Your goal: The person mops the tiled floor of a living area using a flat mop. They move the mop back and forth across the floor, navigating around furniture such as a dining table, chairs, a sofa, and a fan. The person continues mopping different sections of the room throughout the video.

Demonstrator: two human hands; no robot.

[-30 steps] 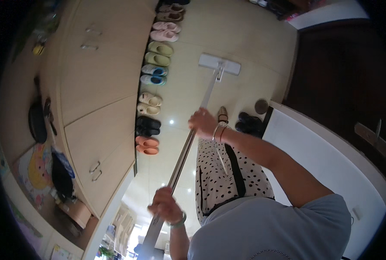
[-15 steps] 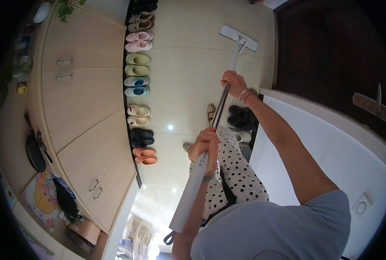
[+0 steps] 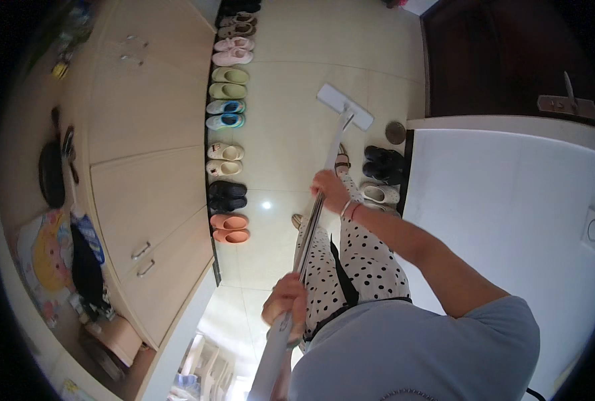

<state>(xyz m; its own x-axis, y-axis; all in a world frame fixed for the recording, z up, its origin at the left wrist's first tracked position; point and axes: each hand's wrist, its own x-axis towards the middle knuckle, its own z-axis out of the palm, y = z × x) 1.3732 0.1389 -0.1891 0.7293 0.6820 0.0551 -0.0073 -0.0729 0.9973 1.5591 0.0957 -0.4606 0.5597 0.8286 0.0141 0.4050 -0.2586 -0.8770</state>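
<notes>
Holds the mop pole (image 3: 310, 234) with the right hand (image 3: 331, 190), closed all the way round it. Holds on lower down with the left hand (image 3: 285, 304) too, curled round near the start of the thick pale handle (image 3: 268, 361) (a bit blurry there). Has just pulled both hands back toward the blue-grey shirt (image 3: 411, 347), and has drawn the flat white mop head (image 3: 329, 99) back from the dark door (image 3: 491, 60). Probably means wiping a nearer bit of floor. Rests the mop head slantwise on the pale tile floor (image 3: 281, 120), just past the front sandal (image 3: 342, 161). See the tiles shine, with a bright light spot (image 3: 267, 205). On the left, see a row of shoes (image 3: 231, 236) beside the wooden cupboard (image 3: 150, 120). On the right, see black shoes (image 3: 381, 172) near the white wall (image 3: 498, 200).
</notes>
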